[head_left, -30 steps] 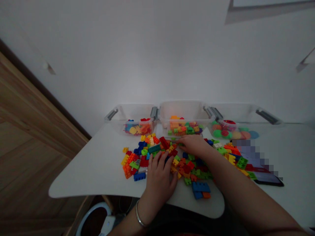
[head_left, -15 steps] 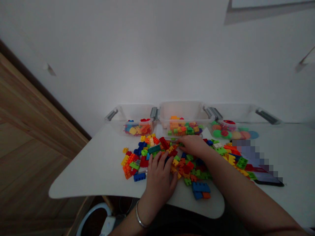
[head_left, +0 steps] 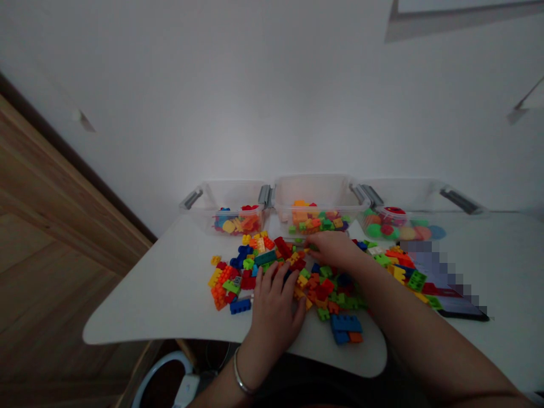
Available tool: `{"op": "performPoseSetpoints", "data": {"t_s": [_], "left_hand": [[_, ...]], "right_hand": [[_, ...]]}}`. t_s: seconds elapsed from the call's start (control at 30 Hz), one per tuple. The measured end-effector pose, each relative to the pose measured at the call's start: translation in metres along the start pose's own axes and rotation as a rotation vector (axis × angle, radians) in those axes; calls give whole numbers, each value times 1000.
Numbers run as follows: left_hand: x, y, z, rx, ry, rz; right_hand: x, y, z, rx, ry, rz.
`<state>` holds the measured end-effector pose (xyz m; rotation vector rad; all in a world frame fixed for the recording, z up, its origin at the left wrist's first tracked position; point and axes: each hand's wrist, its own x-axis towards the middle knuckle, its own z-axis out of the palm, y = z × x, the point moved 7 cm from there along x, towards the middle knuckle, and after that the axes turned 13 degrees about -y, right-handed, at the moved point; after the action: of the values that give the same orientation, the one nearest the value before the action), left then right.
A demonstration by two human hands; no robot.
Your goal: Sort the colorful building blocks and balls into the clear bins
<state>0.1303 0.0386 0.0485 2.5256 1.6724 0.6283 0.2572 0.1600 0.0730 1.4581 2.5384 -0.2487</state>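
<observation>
A pile of colourful toy bricks point(head_left: 317, 290) is spread over the white table. My left hand point(head_left: 274, 303) rests on the near side of the pile, fingers spread, with a silver bangle on its wrist. Just beyond its fingertips lie a dark teal brick point(head_left: 266, 257) and a red brick point(head_left: 282, 247). My right hand point(head_left: 334, 248) reaches to the far edge of the pile, fingers bent down and closed around a small orange-yellow brick point(head_left: 306, 250), mostly hidden by them. A joined blue-and-orange block point(head_left: 346, 328) lies near the table's front edge.
Three clear boxes stand along the wall: a left box point(head_left: 232, 213), a middle box point(head_left: 321, 208) and a right box point(head_left: 425, 213), each with colourful pieces inside. A tablet point(head_left: 463, 313), partly pixelated, lies at the right. The white table point(head_left: 148, 294) has a curved front edge.
My right hand has shifted very slightly at the far edge of the pile. My left hand and the bricks look the same; the view has moved a little.
</observation>
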Motion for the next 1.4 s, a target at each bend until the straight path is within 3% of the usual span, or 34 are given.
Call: {"op": "performPoseSetpoints", "data": {"t_s": [0.1, 0.17, 0.33, 0.43, 0.53, 0.6, 0.7, 0.8, 0.87, 1.4], "left_hand": [[0, 0, 0, -3, 7, 3], [0, 0, 0, -5, 2, 1], [0, 0, 0, -1, -7, 1], [0, 0, 0, 2, 1, 5], [-1, 0, 0, 9, 8, 3], [-1, 0, 1, 14, 7, 2], [-1, 0, 1, 13, 5, 6], [-1, 0, 1, 12, 7, 3], [-1, -1, 1, 13, 6, 1], [-1, -1, 0, 6, 3, 7]], "right_hand": [[-11, 0, -17, 70, 84, -10], [-22, 1, -32, 133, 211, -34], [-68, 15, -74, 248, 756, -81], [-98, 39, -91, 226, 1019, 100], [-121, 72, -98, 212, 1136, 353], [-126, 95, -98, 196, 1071, 507], [-119, 131, -84, 218, 751, 697], [-109, 154, -63, 292, 451, 767], [-105, 159, -55, 316, 345, 772], [-98, 157, -48, 262, 241, 798]]}}
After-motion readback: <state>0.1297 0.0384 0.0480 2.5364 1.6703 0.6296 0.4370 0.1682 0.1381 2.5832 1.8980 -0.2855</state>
